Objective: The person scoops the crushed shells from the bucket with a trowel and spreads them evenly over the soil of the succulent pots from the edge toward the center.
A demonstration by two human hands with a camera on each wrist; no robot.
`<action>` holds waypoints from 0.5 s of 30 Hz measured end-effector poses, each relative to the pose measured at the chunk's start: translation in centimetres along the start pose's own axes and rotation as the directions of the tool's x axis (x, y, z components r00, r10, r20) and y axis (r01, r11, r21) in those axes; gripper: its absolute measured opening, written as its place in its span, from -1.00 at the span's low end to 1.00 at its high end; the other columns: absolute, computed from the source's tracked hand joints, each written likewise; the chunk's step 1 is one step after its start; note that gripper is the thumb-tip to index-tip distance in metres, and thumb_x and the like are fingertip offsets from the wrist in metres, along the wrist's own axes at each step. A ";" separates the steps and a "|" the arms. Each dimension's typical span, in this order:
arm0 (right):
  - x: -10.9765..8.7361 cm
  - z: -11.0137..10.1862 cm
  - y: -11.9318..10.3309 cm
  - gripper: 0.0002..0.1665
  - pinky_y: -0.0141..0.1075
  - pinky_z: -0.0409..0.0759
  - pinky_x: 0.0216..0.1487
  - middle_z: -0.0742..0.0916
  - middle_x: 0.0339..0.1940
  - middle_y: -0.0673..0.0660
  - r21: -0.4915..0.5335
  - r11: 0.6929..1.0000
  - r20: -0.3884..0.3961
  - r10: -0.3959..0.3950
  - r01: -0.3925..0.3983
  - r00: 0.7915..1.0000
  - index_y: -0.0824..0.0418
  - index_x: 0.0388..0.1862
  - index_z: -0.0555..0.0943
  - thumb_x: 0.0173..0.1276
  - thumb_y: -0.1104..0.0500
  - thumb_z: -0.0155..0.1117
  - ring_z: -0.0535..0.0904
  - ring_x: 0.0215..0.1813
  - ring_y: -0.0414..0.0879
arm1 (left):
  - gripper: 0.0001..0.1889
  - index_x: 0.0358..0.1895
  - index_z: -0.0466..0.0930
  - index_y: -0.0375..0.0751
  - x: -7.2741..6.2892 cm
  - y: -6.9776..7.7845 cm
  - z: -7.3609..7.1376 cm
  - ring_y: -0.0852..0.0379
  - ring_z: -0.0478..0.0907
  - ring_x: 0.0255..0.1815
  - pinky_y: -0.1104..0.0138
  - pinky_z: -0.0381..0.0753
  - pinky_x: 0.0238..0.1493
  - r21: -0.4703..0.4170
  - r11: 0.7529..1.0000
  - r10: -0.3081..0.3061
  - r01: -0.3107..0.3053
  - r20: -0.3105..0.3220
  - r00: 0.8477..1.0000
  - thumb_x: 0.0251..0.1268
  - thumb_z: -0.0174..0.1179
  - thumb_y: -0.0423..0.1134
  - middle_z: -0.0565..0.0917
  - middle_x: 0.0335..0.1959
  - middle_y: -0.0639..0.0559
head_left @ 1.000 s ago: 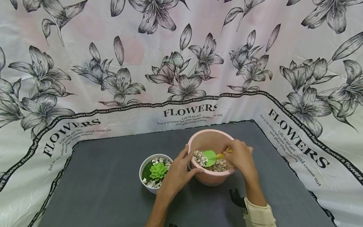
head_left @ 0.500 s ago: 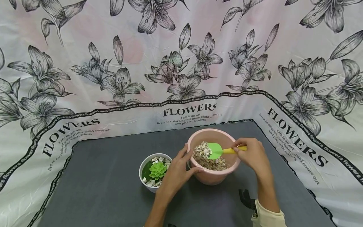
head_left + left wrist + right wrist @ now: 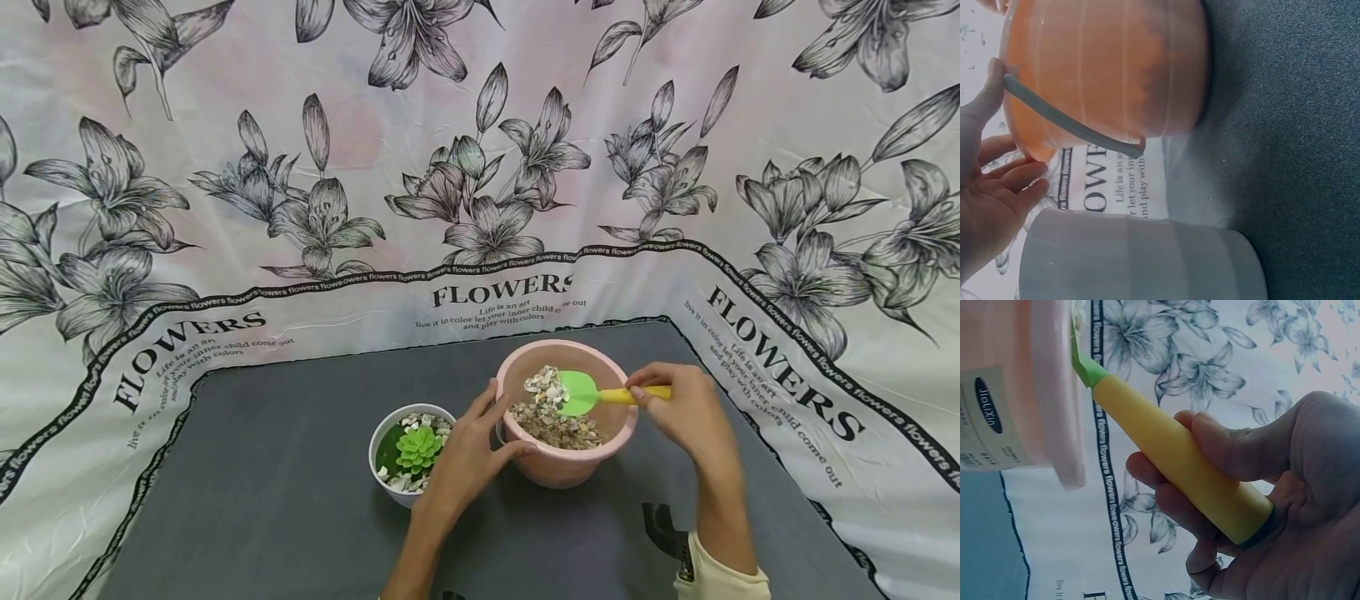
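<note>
My left hand [image 3: 467, 458] holds the rim of a pink bucket [image 3: 557, 472], thumb at the front and fingers along the left side. A grey carry handle [image 3: 1075, 125] hangs down that side in the left wrist view. Between thumb and fingers, my right hand [image 3: 688, 412] grips the yellow handle of a small toy shovel [image 3: 1154, 444]. Its green blade [image 3: 578, 392] is over the bucket's opening and carries a heap of pebbles [image 3: 545, 385]. More pebbles [image 3: 555, 427] lie in the bucket below.
Left of the bucket, close to my left forearm, stands a white pot [image 3: 396, 497] with a green succulent [image 3: 418, 450] and pale stones. Both stand on a grey tabletop [image 3: 277, 475]. A flower-printed cloth [image 3: 337, 317] rises behind and at the sides.
My right hand has moved right, drawing the shovel back from the bucket's left side and up from the pebbles with a load on it. My left hand stays at the rim.
</note>
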State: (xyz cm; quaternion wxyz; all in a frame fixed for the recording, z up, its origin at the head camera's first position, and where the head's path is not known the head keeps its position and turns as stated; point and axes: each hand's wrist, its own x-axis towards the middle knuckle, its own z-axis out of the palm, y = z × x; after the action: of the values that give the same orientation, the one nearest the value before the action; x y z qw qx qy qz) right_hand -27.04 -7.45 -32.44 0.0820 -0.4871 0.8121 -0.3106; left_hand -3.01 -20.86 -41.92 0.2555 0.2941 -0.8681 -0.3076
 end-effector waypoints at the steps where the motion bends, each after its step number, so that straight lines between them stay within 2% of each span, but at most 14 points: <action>1: -0.1 -0.1 -0.1 -0.88 -0.26 0.50 -0.21 0.84 -0.11 0.35 0.003 1.000 -0.001 -0.003 0.003 1.000 0.27 -0.17 0.82 0.40 0.31 0.38 0.65 -0.17 0.07 | -0.17 0.52 0.46 -0.16 0.0 0.0 0.0 -0.25 0.42 0.57 -0.02 0.60 0.41 -0.005 1.000 0.000 0.000 -0.004 1.000 0.20 0.47 0.09 0.33 0.62 -0.26; 9: -0.8 -1.0 -1.0 -0.88 -0.30 0.50 -0.25 0.83 -0.17 0.32 0.013 1.000 -0.023 -0.024 0.024 0.999 0.28 -0.17 0.82 0.39 0.34 0.37 0.61 -0.20 0.05 | -0.15 0.52 0.46 -0.16 -0.2 -0.2 0.2 -0.24 0.46 0.54 0.01 0.64 0.37 -0.036 0.999 -0.002 0.001 -0.047 0.999 0.17 0.51 0.09 0.38 0.59 -0.27; 15: -1.3 -1.4 -1.6 -0.86 -0.31 0.50 -0.26 0.82 -0.14 0.33 0.026 1.000 -0.015 -0.008 0.008 1.000 0.29 -0.14 0.81 0.42 0.33 0.35 0.60 -0.18 0.05 | -0.13 0.54 0.43 -0.16 -0.7 -0.1 0.0 -0.19 0.46 0.54 0.00 0.62 0.41 -0.015 1.000 0.003 -0.004 -0.064 0.998 0.19 0.50 0.10 0.40 0.59 -0.19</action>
State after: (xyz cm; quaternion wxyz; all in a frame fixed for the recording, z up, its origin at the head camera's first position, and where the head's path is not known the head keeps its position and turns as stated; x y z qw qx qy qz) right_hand -25.86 -6.30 -30.58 0.0808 -0.4869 0.8066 -0.3252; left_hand -2.51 -20.46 -42.15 0.2859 0.3004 -0.8576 -0.3043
